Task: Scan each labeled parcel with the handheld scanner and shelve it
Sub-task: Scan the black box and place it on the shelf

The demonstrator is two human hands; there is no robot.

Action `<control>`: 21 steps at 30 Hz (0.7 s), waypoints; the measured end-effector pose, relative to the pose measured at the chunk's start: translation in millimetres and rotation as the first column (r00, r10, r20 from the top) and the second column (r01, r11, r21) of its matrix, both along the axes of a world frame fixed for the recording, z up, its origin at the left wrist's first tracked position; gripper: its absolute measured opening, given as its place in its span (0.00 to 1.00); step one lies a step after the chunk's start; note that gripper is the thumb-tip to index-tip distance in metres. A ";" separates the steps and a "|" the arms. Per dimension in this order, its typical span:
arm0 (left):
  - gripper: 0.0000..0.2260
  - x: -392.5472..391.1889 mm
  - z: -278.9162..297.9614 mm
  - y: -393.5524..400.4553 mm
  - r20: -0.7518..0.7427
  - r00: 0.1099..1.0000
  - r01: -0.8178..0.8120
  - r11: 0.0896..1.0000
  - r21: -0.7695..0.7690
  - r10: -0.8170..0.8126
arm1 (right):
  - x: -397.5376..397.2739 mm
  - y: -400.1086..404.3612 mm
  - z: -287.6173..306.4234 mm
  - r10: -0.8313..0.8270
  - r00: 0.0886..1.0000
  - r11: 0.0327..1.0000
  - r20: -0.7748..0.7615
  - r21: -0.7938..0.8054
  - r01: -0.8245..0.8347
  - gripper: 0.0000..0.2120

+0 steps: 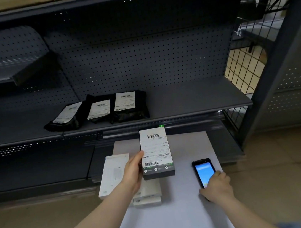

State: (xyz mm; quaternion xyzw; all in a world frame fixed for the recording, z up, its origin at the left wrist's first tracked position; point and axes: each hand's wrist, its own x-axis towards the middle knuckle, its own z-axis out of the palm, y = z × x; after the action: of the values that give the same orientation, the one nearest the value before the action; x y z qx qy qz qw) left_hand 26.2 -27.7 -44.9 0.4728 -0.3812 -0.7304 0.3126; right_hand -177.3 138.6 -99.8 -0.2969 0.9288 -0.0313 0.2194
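My left hand [132,173] grips a dark box parcel [156,155] by its left side and holds it above the white table [186,212], its white barcode label facing up. My right hand [216,185] is closed around the lower end of the handheld scanner [204,173], whose blue screen is lit and which lies low over the table to the right of the box. Three black bag parcels with white labels [97,110] lie side by side on the grey shelf [191,100] ahead.
A flat white box [113,173] lies at the table's left edge, and a small stack of white boxes [148,194] sits under the held parcel. Grey pegboard backs the shelving, a wire mesh panel [243,67] closes its right end, and tiled floor surrounds the table.
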 end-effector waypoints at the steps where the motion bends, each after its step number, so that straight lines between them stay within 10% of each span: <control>1: 0.16 0.2 -1.8 -0.3 0.004 1.000 0.006 1.000 0.000 -0.006 | -0.8 0.5 -2.9 0.004 1.000 1.000 -0.010 0.022 -0.004 0.46; 9: 0.14 2.5 5.3 -1.5 -0.020 1.000 0.020 1.000 -0.001 -0.020 | -0.3 -15.5 15.1 0.088 0.993 0.984 -0.078 -0.151 -0.099 0.41; 12: 0.14 3.7 14.7 -1.0 -0.047 0.999 0.013 1.000 -0.007 -0.013 | 13.2 -33.7 41.2 0.175 0.936 0.853 0.305 -0.522 0.011 0.23; 15: 0.14 2.6 26.7 -0.2 -0.066 0.998 0.016 0.999 -0.030 -0.018 | 34.4 -49.6 68.5 0.239 0.652 0.805 0.720 -0.523 0.282 0.18; 21: 0.14 1.1 49.7 -4.3 -0.118 0.993 0.025 0.998 -0.063 -0.032 | 49.6 -64.4 97.8 0.318 0.531 0.717 0.786 -0.566 0.408 0.15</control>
State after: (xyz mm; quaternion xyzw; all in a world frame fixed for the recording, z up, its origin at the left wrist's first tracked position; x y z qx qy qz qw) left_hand 27.3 -32.0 4.8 0.4131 -0.3911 -0.7495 0.3387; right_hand -127.7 74.2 -2.0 -0.2755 0.6246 -0.5231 0.5102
